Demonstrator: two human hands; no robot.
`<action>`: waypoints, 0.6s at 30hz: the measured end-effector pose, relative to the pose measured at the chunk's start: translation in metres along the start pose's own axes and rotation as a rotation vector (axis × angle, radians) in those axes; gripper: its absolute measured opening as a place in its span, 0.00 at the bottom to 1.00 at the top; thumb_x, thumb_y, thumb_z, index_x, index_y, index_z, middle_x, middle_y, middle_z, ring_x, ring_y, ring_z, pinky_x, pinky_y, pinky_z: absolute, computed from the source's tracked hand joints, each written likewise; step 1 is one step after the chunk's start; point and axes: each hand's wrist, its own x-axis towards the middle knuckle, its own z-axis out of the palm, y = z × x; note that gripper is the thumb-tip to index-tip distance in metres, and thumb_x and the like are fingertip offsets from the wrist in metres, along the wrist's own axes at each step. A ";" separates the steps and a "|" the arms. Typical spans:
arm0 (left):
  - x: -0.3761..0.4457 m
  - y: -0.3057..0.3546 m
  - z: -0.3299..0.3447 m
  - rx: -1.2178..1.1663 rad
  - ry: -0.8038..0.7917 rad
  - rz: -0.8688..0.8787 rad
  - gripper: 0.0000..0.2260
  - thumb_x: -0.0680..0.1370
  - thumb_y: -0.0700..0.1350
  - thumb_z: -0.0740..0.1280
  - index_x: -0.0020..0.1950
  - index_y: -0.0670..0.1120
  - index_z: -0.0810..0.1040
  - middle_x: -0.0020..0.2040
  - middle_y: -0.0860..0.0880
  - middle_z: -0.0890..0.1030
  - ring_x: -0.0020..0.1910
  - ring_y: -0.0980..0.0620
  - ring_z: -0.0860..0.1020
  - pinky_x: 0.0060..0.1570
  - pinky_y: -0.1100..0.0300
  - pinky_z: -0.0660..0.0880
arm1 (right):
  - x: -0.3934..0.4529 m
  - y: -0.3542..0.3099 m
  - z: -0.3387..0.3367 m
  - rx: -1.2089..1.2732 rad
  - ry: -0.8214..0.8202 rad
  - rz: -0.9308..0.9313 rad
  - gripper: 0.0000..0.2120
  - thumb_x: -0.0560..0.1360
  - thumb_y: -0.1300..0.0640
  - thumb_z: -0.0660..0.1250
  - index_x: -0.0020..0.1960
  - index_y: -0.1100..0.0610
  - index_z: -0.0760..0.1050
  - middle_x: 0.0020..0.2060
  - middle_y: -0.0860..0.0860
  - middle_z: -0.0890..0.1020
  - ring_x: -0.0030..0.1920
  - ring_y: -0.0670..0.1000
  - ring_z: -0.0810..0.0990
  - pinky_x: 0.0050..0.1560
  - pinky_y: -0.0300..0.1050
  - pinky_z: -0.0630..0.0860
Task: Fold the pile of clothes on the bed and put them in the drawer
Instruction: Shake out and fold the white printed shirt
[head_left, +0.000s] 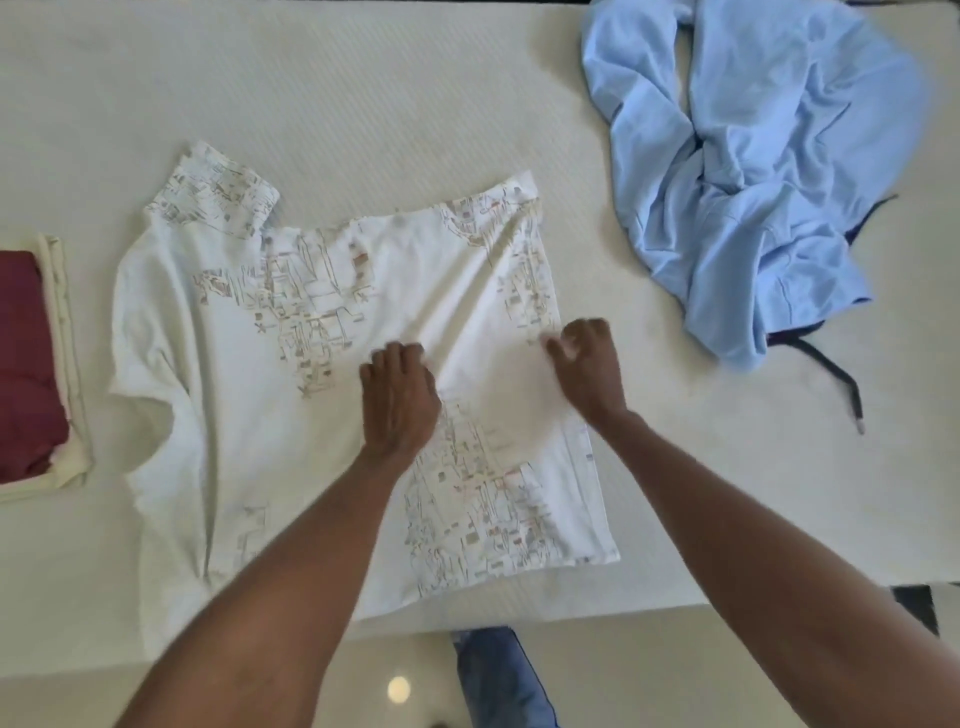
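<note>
Pinching white tee (249, 395) w/ both hands (400, 400) (587, 364), blue hoodie (753, 182) rt, folded stack (36, 364) lt

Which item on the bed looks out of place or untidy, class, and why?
The light blue garment at the bed's upper right lies crumpled, a dark drawstring trailing out. The maroon stack at left is folded.

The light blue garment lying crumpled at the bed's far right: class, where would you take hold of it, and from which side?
Probably the light blue garment is best pinched by its bunched lower lobe, from the near side with the right hand: those raised folds give purchase and lie nearest that hand.
</note>
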 end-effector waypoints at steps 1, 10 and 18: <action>-0.024 0.009 0.006 -0.011 -0.013 0.052 0.03 0.77 0.40 0.64 0.49 0.41 0.74 0.43 0.42 0.76 0.41 0.44 0.72 0.42 0.49 0.69 | -0.027 0.015 0.005 -0.119 -0.044 -0.080 0.15 0.75 0.51 0.72 0.50 0.62 0.75 0.51 0.59 0.75 0.48 0.57 0.74 0.48 0.47 0.70; -0.208 0.010 0.018 -0.135 -0.086 0.105 0.10 0.76 0.42 0.68 0.56 0.42 0.76 0.54 0.43 0.77 0.53 0.43 0.74 0.48 0.49 0.73 | -0.211 0.065 0.022 -0.344 -0.029 0.227 0.19 0.81 0.48 0.60 0.59 0.64 0.73 0.57 0.61 0.73 0.57 0.62 0.71 0.56 0.57 0.69; -0.264 -0.117 -0.031 0.093 -0.247 -0.261 0.18 0.82 0.48 0.60 0.72 0.48 0.71 0.74 0.42 0.66 0.72 0.40 0.63 0.67 0.42 0.64 | -0.222 0.008 0.050 -0.436 -0.187 -0.142 0.37 0.72 0.69 0.63 0.79 0.57 0.55 0.77 0.62 0.56 0.75 0.62 0.57 0.72 0.57 0.60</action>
